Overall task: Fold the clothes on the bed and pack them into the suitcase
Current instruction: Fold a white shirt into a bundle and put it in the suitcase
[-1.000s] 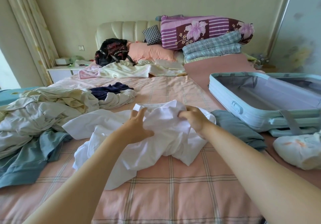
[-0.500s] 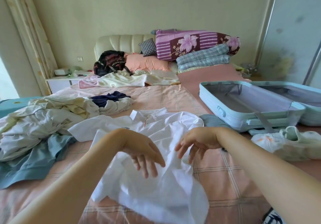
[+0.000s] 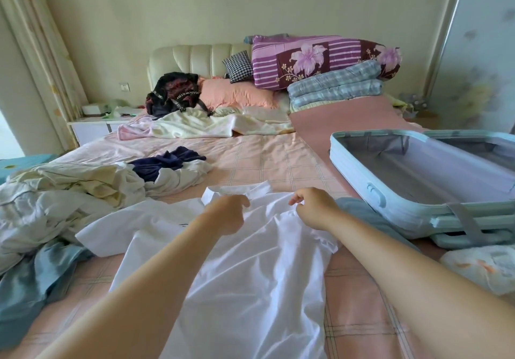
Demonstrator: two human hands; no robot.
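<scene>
A white collared shirt [image 3: 250,275] lies spread lengthwise on the pink checked bed [image 3: 278,158], collar at the far end. My left hand [image 3: 228,213] pinches the fabric just below the collar on the left side. My right hand [image 3: 312,206] pinches the shirt's right shoulder. The light blue suitcase [image 3: 379,194] lies open on the right of the bed, its grey lining bare.
A heap of cream, white and blue-green clothes [image 3: 55,208] fills the left side, with a navy garment [image 3: 167,160] behind it. A grey-blue garment [image 3: 359,213] lies between shirt and suitcase. A white bag [image 3: 485,266] sits at right. Pillows and folded quilts [image 3: 320,60] stand at the headboard.
The crumpled white shirt has been drawn toward me and spread out flat. Both hands came back, then reached forward again to the collar and shoulders and pinched the fabric.
</scene>
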